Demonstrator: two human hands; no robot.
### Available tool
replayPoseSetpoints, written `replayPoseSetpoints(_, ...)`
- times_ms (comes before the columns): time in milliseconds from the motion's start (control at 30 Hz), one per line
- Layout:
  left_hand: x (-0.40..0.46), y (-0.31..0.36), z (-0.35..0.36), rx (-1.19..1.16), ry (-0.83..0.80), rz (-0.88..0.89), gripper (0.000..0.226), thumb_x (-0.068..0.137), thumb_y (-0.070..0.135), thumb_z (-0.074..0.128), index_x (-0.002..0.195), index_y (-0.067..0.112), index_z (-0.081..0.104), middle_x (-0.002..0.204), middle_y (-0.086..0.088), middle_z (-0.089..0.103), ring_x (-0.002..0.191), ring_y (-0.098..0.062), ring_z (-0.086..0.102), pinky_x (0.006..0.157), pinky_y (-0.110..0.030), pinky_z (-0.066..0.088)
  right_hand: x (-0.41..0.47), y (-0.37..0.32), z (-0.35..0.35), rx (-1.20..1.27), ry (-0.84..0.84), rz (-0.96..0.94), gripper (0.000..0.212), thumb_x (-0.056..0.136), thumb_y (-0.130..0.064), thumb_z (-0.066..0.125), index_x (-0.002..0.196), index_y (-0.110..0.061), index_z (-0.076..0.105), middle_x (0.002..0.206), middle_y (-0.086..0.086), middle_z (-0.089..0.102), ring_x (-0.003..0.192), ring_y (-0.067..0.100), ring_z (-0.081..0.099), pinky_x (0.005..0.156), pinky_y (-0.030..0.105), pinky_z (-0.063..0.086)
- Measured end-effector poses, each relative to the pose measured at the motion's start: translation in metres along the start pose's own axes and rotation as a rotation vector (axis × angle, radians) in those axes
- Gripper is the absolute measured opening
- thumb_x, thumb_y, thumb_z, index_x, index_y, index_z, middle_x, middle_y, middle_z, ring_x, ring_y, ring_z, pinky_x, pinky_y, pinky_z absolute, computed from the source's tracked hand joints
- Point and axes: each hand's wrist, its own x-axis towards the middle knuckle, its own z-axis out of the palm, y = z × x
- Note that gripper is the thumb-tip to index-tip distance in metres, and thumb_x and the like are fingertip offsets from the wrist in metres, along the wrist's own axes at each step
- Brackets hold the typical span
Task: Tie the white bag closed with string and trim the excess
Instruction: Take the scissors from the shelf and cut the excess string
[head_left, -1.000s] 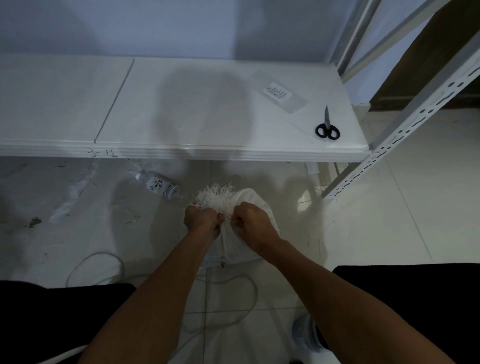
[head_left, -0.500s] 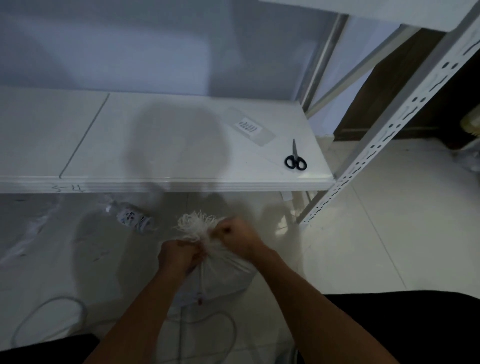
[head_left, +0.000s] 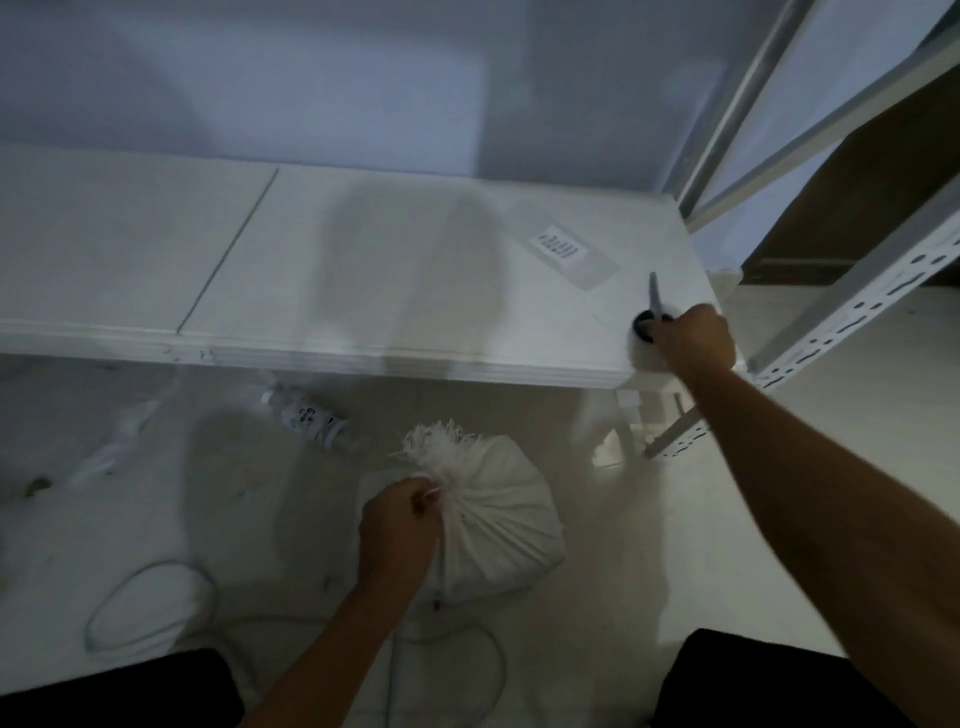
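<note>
The white bag (head_left: 498, 525) stands on the floor between my knees, its neck bunched into a frayed tuft at the top. My left hand (head_left: 397, 530) is closed on the string (head_left: 431, 493) right beside the neck. The rest of the string trails in loops across the floor. My right hand (head_left: 693, 340) reaches out to the low white shelf's right front corner and closes over the black handles of the scissors (head_left: 653, 296), whose blades point away from me.
The low white shelf (head_left: 260, 260) spans the view ahead. A clear sleeve with a printed label (head_left: 563, 247) lies on it near the scissors. A small bottle (head_left: 311, 418) lies on the floor under the shelf edge. A perforated metal rack post (head_left: 831, 332) rises at right.
My right hand has left the bag's neck and moved up and right to the scissors on the shelf. My left hand stays at the neck holding the string.
</note>
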Motion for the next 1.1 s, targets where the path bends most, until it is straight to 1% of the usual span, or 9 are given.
replayPoseSetpoints(100,0.006,-0.001,-0.007,-0.079,-0.079,0.019,0.011,0.082,0.015,0.070,0.071,0.016,0.071,0.058,0.006,0.064,0.057,-0.010,0.059,0.062,-0.027,0.048,0.005,-0.011,-0.018,-0.056,-0.133,-0.028,0.056,0.074,-0.037,0.079,0.110,0.003,0.061,0.114,0.022,0.067,0.102,0.038,0.066,0.082,0.040,0.052)
replayPoseSetpoints(167,0.011,0.000,-0.014,-0.109,-0.123,0.003,0.011,0.078,0.017,0.068,0.076,0.010,0.076,0.051,0.013,0.062,0.050,0.000,0.055,0.065,-0.024,0.048,0.000,-0.012,-0.034,0.128,-0.148,0.013,0.052,0.074,-0.035,0.079,0.105,0.004,0.065,0.104,0.021,0.071,0.086,0.033,0.068,0.077,0.039,0.053)
replayPoseSetpoints(233,0.019,0.000,-0.020,-0.104,-0.182,-0.012,0.012,0.079,0.005,0.069,0.086,0.002,0.079,0.051,0.016,0.065,0.045,0.009,0.053,0.065,-0.023,0.048,-0.021,-0.012,-0.051,0.686,-0.221,0.158,0.042,0.079,-0.028,0.077,0.102,0.005,0.066,0.094,0.021,0.070,0.070,0.025,0.066,0.071,0.038,0.058)
replayPoseSetpoints(300,0.025,0.002,-0.025,-0.066,-0.263,-0.024,0.017,0.081,-0.011,0.065,0.088,-0.002,0.078,0.058,0.004,0.066,0.043,0.010,0.052,0.057,-0.019,0.047,-0.061,-0.009,-0.059,1.323,-0.373,0.299,0.017,0.089,-0.011,0.066,0.094,0.005,0.064,0.089,0.019,0.065,0.074,0.022,0.064,0.074,0.033,0.060)
replayPoseSetpoints(400,0.034,0.009,-0.034,-0.042,-0.367,-0.034,0.018,0.085,-0.015,0.059,0.086,-0.007,0.075,0.055,0.014,0.061,0.042,0.008,0.052,0.047,-0.009,0.042,-0.155,0.001,-0.047,1.725,-0.765,0.432,0.019,0.085,0.009,0.048,0.085,0.000,0.065,0.074,0.009,0.067,0.074,0.016,0.062,0.089,0.030,0.054)
replayPoseSetpoints(533,0.040,0.012,-0.042,0.051,-0.468,0.057,0.014,0.087,-0.008,0.062,0.076,-0.015,0.065,0.049,0.012,0.049,0.040,0.006,0.042,0.047,-0.014,0.034,-0.281,0.041,-0.018,1.447,-1.128,0.578,0.015,0.085,0.000,0.057,0.084,-0.001,0.072,0.079,0.011,0.066,0.069,0.018,0.065,0.065,0.026,0.059)
replayPoseSetpoints(733,0.027,0.021,-0.047,0.039,-0.526,0.057,0.015,0.089,-0.006,0.061,0.076,-0.005,0.068,0.034,0.015,0.044,0.035,0.005,0.039,0.044,-0.018,0.033,-0.325,0.053,-0.009,0.828,-1.189,0.422,0.022,0.088,-0.009,0.069,0.070,-0.015,0.081,0.069,0.005,0.066,0.062,0.015,0.060,0.059,0.025,0.049)
replayPoseSetpoints(900,0.024,0.023,-0.052,-0.041,-0.513,-0.026,0.013,0.090,-0.005,0.061,0.079,-0.001,0.067,0.038,0.015,0.043,0.034,0.004,0.039,0.038,-0.013,0.034,-0.319,0.050,0.003,0.870,-1.175,0.473,0.021,0.090,-0.018,0.060,0.083,-0.020,0.079,0.066,0.005,0.060,0.061,0.017,0.052,0.061,0.027,0.041)
replayPoseSetpoints(1100,0.024,0.020,-0.053,-0.153,-0.499,-0.221,0.015,0.089,0.000,0.064,0.099,0.008,0.073,0.059,-0.006,0.046,0.048,-0.012,0.040,0.038,-0.014,0.036,-0.320,0.049,0.024,0.930,-1.267,0.549,0.034,0.069,-0.042,0.080,0.069,-0.011,0.066,0.068,0.008,0.061,0.058,0.017,0.054,0.053,0.024,0.044)
